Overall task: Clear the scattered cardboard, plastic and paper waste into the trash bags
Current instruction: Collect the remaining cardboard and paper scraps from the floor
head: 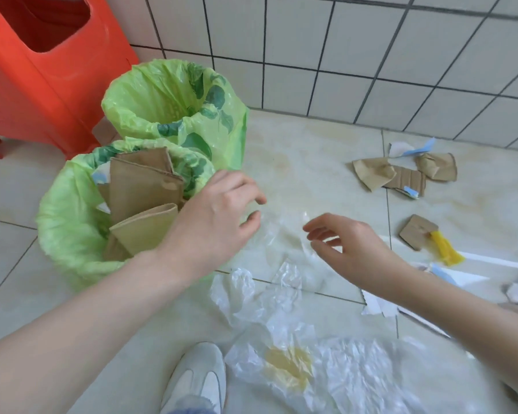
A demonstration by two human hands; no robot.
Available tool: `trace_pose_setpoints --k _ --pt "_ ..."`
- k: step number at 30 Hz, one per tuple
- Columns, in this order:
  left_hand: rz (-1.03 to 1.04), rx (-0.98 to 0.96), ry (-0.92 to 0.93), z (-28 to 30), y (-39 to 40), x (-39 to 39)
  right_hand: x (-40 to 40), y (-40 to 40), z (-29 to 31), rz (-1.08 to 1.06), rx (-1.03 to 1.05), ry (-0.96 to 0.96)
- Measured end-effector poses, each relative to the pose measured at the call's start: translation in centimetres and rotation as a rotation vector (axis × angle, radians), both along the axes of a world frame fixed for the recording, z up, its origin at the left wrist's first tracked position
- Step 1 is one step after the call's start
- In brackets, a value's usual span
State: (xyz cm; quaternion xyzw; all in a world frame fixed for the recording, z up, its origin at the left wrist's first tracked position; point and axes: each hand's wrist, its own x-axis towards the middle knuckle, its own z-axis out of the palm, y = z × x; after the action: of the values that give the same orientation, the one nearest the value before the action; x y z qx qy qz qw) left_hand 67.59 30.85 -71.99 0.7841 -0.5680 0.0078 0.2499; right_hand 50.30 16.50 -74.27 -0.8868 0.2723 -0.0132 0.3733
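The near trash bag [69, 222] — green, leaf-printed — serves as the landmark; folded cardboard pieces [144, 198] stand upright inside it. Behind it stands a second green bag [168, 100], and behind that an orange plastic stool [42, 64]. The left hand [219, 216] hovers just right of the near bag's rim, fingers loosely curled, holding nothing. The right hand [350, 246] hangs farther right, fingers relaxed and spread — also empty. Between and below both hands clear plastic film [281, 282] lies crumpled on the floor. Well right of the bag lie cardboard scraps [401, 174], a small cardboard piece [416, 234] touching a yellow strip [446, 249], and white paper bits [377, 306]. No writing is readable.
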Motion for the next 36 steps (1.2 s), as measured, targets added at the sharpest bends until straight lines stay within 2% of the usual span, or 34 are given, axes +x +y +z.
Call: trace_pose_setpoints --k 6,10,18,23,26,31,33,36 --pt "-0.179 0.21 0.208 -4.9 -4.6 -5.5 -8.7 -4.1 -3.8 -0.196 0.069 0.158" --pt "-0.204 0.348 0.343 -7.8 -8.1 -8.3 -12.3 -7.3 -6.2 -0.357 0.048 0.221" --pt "-0.205 0.532 0.406 -8.8 -16.2 -8.0 -16.3 -13.3 -9.1 -0.501 0.002 0.336" --pt "-0.218 0.619 0.303 -10.8 -21.1 -7.3 -15.8 -17.0 -10.1 -0.478 -0.06 0.4" --pt "-0.268 0.669 0.17 -12.0 -24.4 -7.4 -14.9 -18.9 -11.2 -0.423 -0.079 0.423" --pt "-0.315 0.65 0.029 -13.2 -29.5 -8.1 -12.6 -21.9 -12.7 -0.403 -0.154 0.417" --pt "-0.329 0.641 -0.038 -13.6 -31.3 -8.3 -12.0 -22.8 -13.0 -0.297 -0.232 0.445" --pt "-0.328 0.601 -0.123 -14.3 -33.9 -8.0 -11.6 -23.6 -13.0 -0.018 -0.397 0.568"
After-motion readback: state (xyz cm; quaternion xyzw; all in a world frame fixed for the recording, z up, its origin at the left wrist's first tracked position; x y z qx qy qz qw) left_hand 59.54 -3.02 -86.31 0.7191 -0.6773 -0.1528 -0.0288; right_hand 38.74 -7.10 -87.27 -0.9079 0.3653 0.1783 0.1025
